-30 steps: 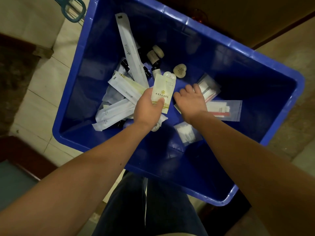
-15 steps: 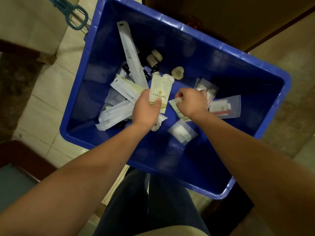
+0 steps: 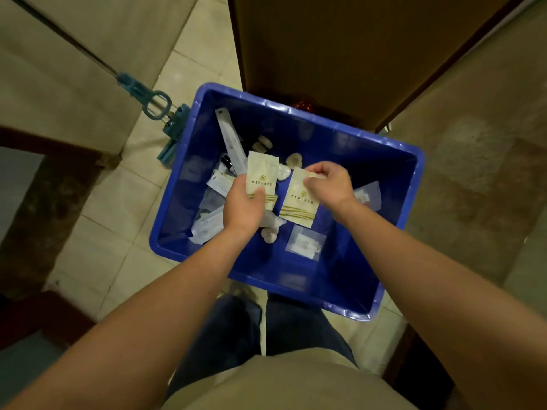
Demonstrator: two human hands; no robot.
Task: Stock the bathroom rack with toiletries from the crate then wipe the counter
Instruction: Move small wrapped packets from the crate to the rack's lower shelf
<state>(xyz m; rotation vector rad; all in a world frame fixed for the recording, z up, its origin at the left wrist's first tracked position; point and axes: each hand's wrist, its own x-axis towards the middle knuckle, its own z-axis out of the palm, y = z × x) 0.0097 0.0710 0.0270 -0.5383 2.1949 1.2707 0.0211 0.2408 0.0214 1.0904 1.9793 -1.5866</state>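
Here, left hand [image 3: 244, 210], gold-logo sachet [image 3: 262, 173], illegibly lettered

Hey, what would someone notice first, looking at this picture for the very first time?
The big blue plastic crate sits mid-frame on the tiled floor, littered with white toiletry packets. Over it, the left hand grips a cream paper sachet with gold print, and the right hand pinches a second matching sachet by its top edge.
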